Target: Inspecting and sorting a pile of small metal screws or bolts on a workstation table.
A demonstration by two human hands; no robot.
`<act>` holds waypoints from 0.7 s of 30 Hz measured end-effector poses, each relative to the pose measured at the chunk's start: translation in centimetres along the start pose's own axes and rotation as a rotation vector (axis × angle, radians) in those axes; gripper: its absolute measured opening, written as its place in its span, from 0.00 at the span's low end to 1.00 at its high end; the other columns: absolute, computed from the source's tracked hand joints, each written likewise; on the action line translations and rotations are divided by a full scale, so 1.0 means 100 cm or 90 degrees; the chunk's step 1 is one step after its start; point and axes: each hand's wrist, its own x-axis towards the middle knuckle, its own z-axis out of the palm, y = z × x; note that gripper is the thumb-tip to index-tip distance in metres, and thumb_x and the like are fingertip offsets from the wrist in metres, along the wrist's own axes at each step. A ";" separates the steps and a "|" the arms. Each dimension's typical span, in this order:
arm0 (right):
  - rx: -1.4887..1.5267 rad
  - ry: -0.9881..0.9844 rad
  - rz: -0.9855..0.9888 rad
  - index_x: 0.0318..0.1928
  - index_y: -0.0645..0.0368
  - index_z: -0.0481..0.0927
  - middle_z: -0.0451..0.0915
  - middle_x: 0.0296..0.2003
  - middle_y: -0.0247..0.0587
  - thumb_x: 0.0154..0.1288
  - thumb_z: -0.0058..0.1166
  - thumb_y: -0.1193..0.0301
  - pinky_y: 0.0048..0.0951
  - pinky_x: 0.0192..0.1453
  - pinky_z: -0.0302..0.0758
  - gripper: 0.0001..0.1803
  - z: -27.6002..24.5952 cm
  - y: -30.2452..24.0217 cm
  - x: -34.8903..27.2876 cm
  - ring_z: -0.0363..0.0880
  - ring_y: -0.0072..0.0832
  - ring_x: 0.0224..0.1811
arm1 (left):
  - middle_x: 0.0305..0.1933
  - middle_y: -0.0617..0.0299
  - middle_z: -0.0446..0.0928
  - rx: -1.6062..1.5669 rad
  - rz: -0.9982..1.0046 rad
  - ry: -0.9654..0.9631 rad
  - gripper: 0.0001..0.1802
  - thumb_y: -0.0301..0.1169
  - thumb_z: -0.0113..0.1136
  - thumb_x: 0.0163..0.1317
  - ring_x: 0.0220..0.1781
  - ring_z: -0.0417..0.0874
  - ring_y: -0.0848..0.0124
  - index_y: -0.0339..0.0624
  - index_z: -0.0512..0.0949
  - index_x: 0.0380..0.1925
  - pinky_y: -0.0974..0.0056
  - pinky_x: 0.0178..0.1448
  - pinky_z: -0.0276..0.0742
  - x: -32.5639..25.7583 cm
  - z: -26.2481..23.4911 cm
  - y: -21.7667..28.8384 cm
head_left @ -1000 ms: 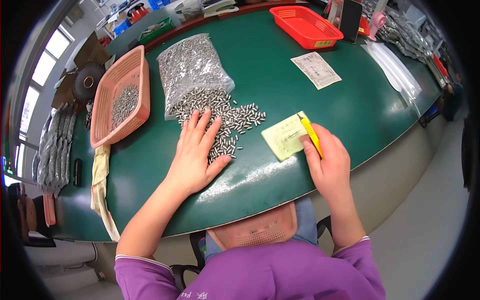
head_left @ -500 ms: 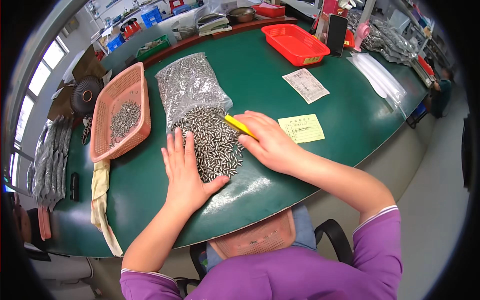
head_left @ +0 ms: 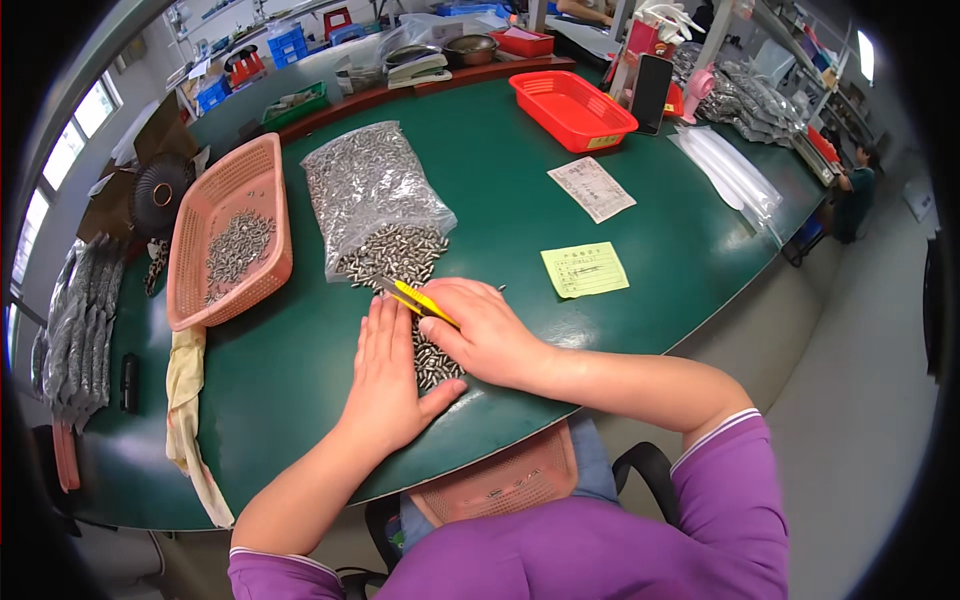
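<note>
A clear plastic bag full of small silver metal pins lies on the green table. Loose pins spill from its mouth, and a smaller heap of pins sits between my hands. My left hand lies flat along the left side of that heap, fingers stretched out and thumb at its near end. Across from it, my right hand grips a yellow utility knife under the thumb, its edge against the pins. The knife's tip points toward my left fingertips; the palm hides part of the handle.
A pink plastic basket with more pins stands at the left, a cream cloth below it. On the right lie a yellow slip, a printed paper and clear plastic sleeves. A red tray sits farther back.
Both hands have closed in on the pins from either side and drawn part of the pile toward me, leaving the rest at the bag's mouth. The view has shifted slightly.
</note>
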 end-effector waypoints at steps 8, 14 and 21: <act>0.022 -0.027 0.023 0.62 0.65 0.75 0.78 0.61 0.56 0.76 0.54 0.62 0.50 0.76 0.63 0.23 -0.003 -0.009 -0.013 0.73 0.50 0.68 | 0.80 0.29 0.47 0.003 0.018 0.005 0.56 0.46 0.67 0.65 0.85 0.43 0.36 0.21 0.46 0.76 0.38 0.85 0.40 -0.014 0.003 0.014; 0.067 -0.062 0.060 0.64 0.66 0.73 0.77 0.62 0.58 0.78 0.52 0.60 0.52 0.79 0.61 0.25 -0.011 -0.011 -0.016 0.73 0.52 0.68 | 0.81 0.30 0.45 0.008 0.043 -0.019 0.56 0.47 0.66 0.65 0.85 0.42 0.36 0.23 0.44 0.77 0.37 0.84 0.39 -0.017 0.002 0.018; 0.348 -0.045 0.183 0.61 0.62 0.77 0.81 0.55 0.41 0.82 0.48 0.64 0.32 0.67 0.72 0.18 -0.034 -0.020 -0.012 0.78 0.28 0.61 | 0.83 0.35 0.44 -0.066 0.064 0.001 0.50 0.43 0.61 0.70 0.86 0.41 0.39 0.27 0.45 0.78 0.39 0.85 0.38 -0.010 -0.008 0.024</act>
